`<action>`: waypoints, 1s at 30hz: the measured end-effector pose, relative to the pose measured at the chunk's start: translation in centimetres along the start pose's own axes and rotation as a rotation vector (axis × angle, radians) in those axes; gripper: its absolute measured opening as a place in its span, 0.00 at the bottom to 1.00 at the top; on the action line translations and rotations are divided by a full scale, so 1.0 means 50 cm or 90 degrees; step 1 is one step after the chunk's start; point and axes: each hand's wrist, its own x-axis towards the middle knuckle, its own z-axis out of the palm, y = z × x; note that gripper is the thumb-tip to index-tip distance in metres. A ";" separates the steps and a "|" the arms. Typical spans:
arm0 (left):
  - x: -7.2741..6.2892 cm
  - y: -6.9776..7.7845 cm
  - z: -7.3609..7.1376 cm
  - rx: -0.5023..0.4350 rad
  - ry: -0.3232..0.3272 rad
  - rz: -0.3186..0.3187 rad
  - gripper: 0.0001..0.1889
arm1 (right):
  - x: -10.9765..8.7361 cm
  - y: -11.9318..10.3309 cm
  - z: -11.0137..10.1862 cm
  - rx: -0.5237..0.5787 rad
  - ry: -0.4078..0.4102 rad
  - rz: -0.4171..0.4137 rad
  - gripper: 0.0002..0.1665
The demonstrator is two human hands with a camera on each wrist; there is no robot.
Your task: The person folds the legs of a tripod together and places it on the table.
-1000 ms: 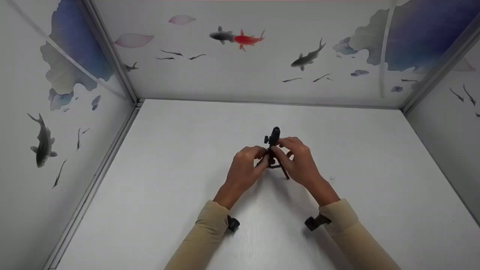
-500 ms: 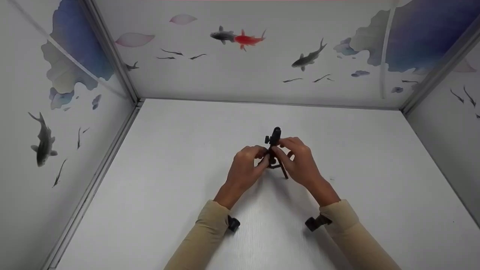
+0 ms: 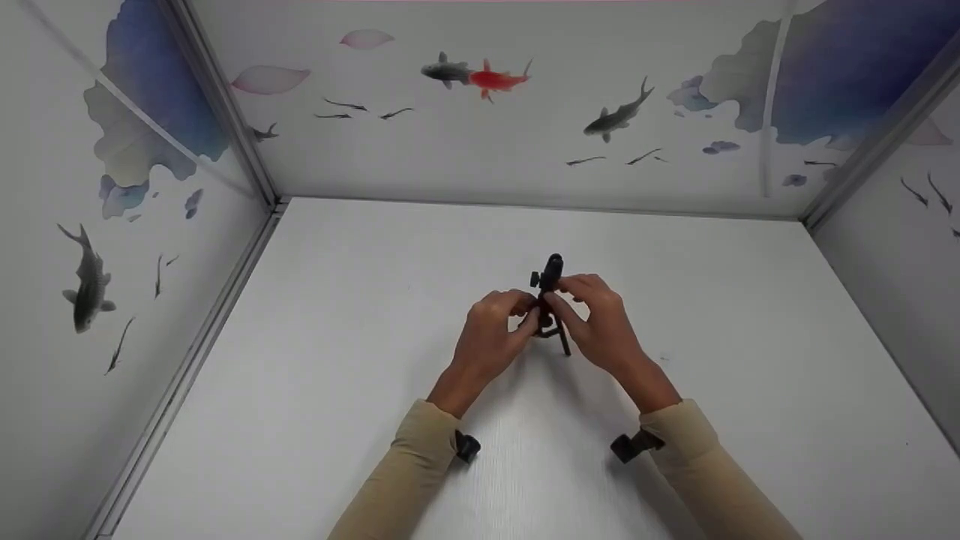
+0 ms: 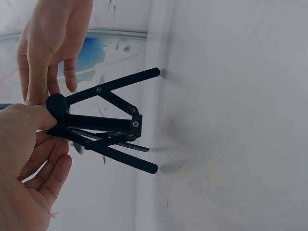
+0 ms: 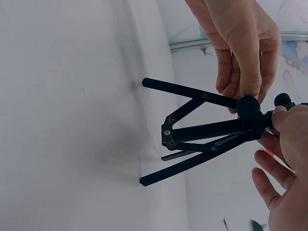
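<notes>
A black mini tripod [image 3: 551, 274] stands between my two hands, its legs spread and joined by braces to a centre tube [image 4: 101, 122]. My left hand [image 3: 491, 334] pinches it at the hub where the legs meet, thumb against a round knob [image 5: 249, 107]. On the other side, my right hand [image 3: 600, 319] grips the neck just above the hub with thumb and fingers. Above the hands the dark head of the tripod sticks up, with a small side knob [image 3: 535, 279]. The leg tips [image 5: 144, 181] are down at the tabletop; whether all touch cannot be told.
The white tabletop [image 3: 360, 300] extends around the hands. Printed panels with fish and leaves form a back wall [image 3: 510, 142] and side walls, with metal rails along the edges. Each wrist wears a black camera [image 3: 466, 448].
The near leg of the tripod has swung slightly to the left, so its tip lies closer to the left hand. Both hands have stayed almost in place.
</notes>
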 end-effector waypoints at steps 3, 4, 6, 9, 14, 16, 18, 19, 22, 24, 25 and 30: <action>0.000 0.001 -0.001 -0.002 0.001 0.000 0.06 | 0.001 -0.001 -0.002 0.003 0.000 0.000 0.13; 0.001 0.001 -0.001 -0.004 0.001 -0.001 0.06 | 0.001 -0.001 -0.003 0.004 0.000 -0.002 0.13; 0.001 0.001 -0.002 -0.005 -0.001 -0.002 0.07 | 0.001 -0.002 -0.004 0.005 -0.001 -0.003 0.13; 0.001 0.001 -0.002 -0.007 -0.006 -0.003 0.07 | 0.001 -0.001 -0.005 0.005 -0.004 -0.002 0.14; 0.001 0.002 -0.004 -0.013 -0.014 -0.010 0.08 | 0.001 0.001 -0.005 0.002 -0.003 -0.002 0.15; 0.000 0.003 -0.005 -0.015 -0.015 -0.011 0.08 | 0.002 0.001 -0.005 0.000 -0.003 -0.006 0.15; 0.000 0.003 -0.006 -0.017 -0.016 -0.011 0.08 | 0.002 0.001 -0.005 -0.002 -0.002 -0.008 0.16; 0.000 0.003 -0.006 -0.017 -0.017 -0.011 0.08 | 0.002 0.001 -0.005 -0.002 0.000 -0.010 0.16; 0.000 0.002 -0.006 -0.018 -0.020 -0.014 0.08 | 0.003 0.000 -0.005 -0.004 0.004 -0.013 0.18; 0.000 0.002 -0.006 -0.016 -0.022 -0.019 0.08 | 0.004 0.000 -0.005 -0.004 0.006 -0.013 0.18; 0.000 0.002 -0.006 -0.016 -0.023 -0.021 0.08 | 0.004 0.000 -0.005 -0.003 0.007 -0.014 0.19; -0.001 0.005 -0.006 -0.011 -0.023 -0.024 0.08 | 0.005 0.001 -0.005 -0.003 0.007 -0.012 0.18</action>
